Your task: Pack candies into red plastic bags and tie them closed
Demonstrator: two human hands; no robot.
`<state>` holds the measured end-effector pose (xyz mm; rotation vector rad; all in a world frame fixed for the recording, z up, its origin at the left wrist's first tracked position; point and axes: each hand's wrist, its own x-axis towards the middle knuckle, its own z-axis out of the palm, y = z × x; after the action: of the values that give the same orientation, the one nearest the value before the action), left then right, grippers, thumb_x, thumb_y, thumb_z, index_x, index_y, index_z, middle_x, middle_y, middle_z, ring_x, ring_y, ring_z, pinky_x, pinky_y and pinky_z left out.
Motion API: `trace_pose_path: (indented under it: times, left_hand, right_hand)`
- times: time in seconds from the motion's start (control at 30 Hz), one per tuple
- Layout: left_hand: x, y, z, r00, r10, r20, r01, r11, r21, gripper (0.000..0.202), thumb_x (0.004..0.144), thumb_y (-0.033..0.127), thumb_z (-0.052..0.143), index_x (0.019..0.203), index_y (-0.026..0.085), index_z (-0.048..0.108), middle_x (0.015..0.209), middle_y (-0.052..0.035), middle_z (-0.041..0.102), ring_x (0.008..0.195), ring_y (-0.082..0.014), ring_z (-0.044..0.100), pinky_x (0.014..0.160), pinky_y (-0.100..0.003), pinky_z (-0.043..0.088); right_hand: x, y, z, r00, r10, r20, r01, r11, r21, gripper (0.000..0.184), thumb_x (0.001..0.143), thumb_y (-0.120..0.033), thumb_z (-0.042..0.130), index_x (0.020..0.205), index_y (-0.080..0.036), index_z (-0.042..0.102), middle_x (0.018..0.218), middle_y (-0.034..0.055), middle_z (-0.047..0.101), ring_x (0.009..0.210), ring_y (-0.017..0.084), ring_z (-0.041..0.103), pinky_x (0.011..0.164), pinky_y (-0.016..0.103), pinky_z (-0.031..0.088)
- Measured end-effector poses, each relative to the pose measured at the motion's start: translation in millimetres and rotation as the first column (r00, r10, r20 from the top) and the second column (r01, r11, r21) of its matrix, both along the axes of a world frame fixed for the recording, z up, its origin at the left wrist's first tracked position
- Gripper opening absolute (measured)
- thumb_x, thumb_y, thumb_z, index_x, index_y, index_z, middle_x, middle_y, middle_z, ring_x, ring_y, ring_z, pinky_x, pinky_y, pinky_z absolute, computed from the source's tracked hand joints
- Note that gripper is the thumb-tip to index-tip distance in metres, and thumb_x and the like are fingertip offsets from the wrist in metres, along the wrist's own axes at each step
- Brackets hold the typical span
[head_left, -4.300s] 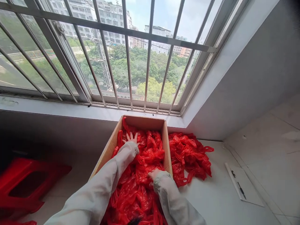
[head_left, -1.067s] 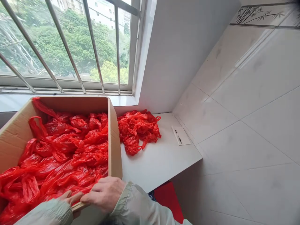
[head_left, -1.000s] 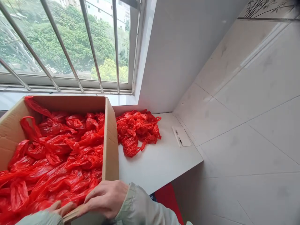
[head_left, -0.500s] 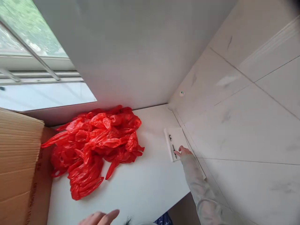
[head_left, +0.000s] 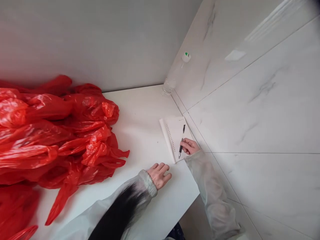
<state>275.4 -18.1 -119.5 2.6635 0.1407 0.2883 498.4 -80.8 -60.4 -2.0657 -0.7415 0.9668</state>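
Observation:
My right hand (head_left: 190,146) is closed on a black pen (head_left: 181,145) that lies tilted over a small white notebook (head_left: 175,136) near the right edge of the white table (head_left: 150,133). My left hand (head_left: 160,174) rests on the table a little left of the notebook, fingers loosely curled and holding nothing. A heap of red plastic bags (head_left: 55,133) lies on the table to the left, apart from both hands.
A clear plastic bottle (head_left: 176,71) with a white cap stands in the corner where the grey wall meets the tiled wall. Tiled wall runs close along the table's right side. A strand of dark hair (head_left: 117,216) hangs over my left sleeve.
The view has swung right and down, off the cardboard box and window. My right hand, reaching for the notebook half a second ago, now grips the pen. My left hand has come to rest on the table.

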Motion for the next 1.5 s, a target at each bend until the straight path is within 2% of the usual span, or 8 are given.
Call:
trace_pose_path:
  times: [0.23,0.4,0.57,0.77,0.97,1.07,1.27,1.5]
  left_hand:
    - [35.0,14.7,-11.6,0.983,0.059,0.173,-0.092,0.977,0.193,0.043,0.090,0.015,0.059,0.128,0.035,0.057,0.143,-0.0133,0.046,0.131,-0.0353,0.039,0.095,-0.047,0.042]
    - [40.9,10.0,-18.7,0.985,0.118,0.126,-0.147,0.957,0.249,0.053,0.083,0.020,0.071,0.132,0.036,0.057,0.154,-0.0154,0.036,0.134,-0.0415,0.037,0.103,-0.063,0.036]
    - [18.5,-5.6,-19.2,0.972,0.206,0.116,-0.230,0.937,0.262,0.049,0.085,0.032,0.070,0.132,0.037,0.058,0.153,-0.0133,0.039,0.130,-0.0422,0.042,0.104,-0.064,0.035]
    - [-3.5,-20.7,-21.2,0.947,0.285,0.148,-0.316,0.908,0.276,0.047,0.085,0.035,0.068,0.131,0.037,0.060,0.152,-0.0118,0.042,0.130,-0.0425,0.041,0.104,-0.065,0.036]
    - [-4.3,-22.1,-21.9,0.945,0.279,0.172,-0.315,0.918,0.241,0.053,0.081,0.029,0.071,0.132,0.035,0.058,0.151,-0.0140,0.040,0.129,-0.0445,0.041,0.101,-0.066,0.037]
    - [-4.0,-19.8,-23.4,0.935,0.284,0.214,-0.327,0.922,0.205,0.052,0.081,0.030,0.069,0.132,0.030,0.058,0.153,-0.0161,0.035,0.130,-0.0464,0.038,0.101,-0.064,0.039]
    - [-4.7,-18.1,-26.4,0.892,0.364,0.268,-0.401,0.911,0.099,0.054,0.083,0.027,0.065,0.136,0.024,0.053,0.154,-0.0218,0.021,0.135,-0.0480,0.033,0.101,-0.062,0.043]
    - [-6.6,-22.1,-25.5,0.885,0.386,0.260,-0.419,0.904,0.082,0.061,0.080,0.023,0.065,0.139,0.025,0.049,0.157,-0.0208,0.019,0.138,-0.0466,0.031,0.102,-0.062,0.044]
  right_hand:
    - [5.0,-23.5,2.1,0.995,-0.023,-0.094,0.055,0.934,0.353,0.030,0.076,-0.050,0.057,0.088,-0.023,0.051,0.056,-0.0041,0.052,0.049,0.011,0.048,0.048,0.024,0.037]
    - [1.1,-27.8,-18.9,0.983,-0.040,-0.182,0.150,0.747,0.648,0.032,0.067,-0.041,0.068,0.075,-0.024,0.043,0.055,-0.0079,0.044,0.045,0.008,0.043,0.044,0.022,0.032]
    - [0.7,-29.1,-36.9,0.970,0.032,-0.239,0.149,0.700,0.699,0.025,0.072,-0.041,0.062,0.086,-0.023,0.052,0.056,-0.0053,0.052,0.049,0.011,0.049,0.046,0.023,0.037]
    - [-11.3,-16.5,-52.6,0.961,0.029,-0.274,0.182,0.680,0.711,0.026,0.070,-0.035,0.065,0.091,-0.020,0.062,0.070,-0.0001,0.064,0.062,0.013,0.060,0.054,0.025,0.049]
    - [-20.5,-8.0,-66.4,0.986,-0.017,-0.167,0.133,0.684,0.717,0.017,0.070,-0.028,0.069,0.075,-0.021,0.055,0.049,-0.0091,0.047,0.038,0.005,0.032,0.036,0.019,0.023]
    - [-21.0,-2.0,-65.5,0.994,0.007,-0.106,0.073,0.682,0.728,0.017,0.077,-0.032,0.064,0.074,-0.022,0.051,0.045,-0.0099,0.042,0.037,0.006,0.032,0.036,0.019,0.023]
    - [-26.4,14.6,-53.2,0.993,0.083,-0.090,-0.002,0.745,0.667,0.018,0.080,-0.034,0.062,0.091,-0.020,0.059,0.062,-0.0022,0.064,0.053,0.012,0.057,0.049,0.024,0.047]
    - [-52.5,-0.2,-50.7,0.995,0.103,-0.004,-0.080,0.793,0.604,0.015,0.086,-0.028,0.058,0.074,-0.022,0.050,0.047,-0.0084,0.048,0.039,0.007,0.040,0.040,0.021,0.031]
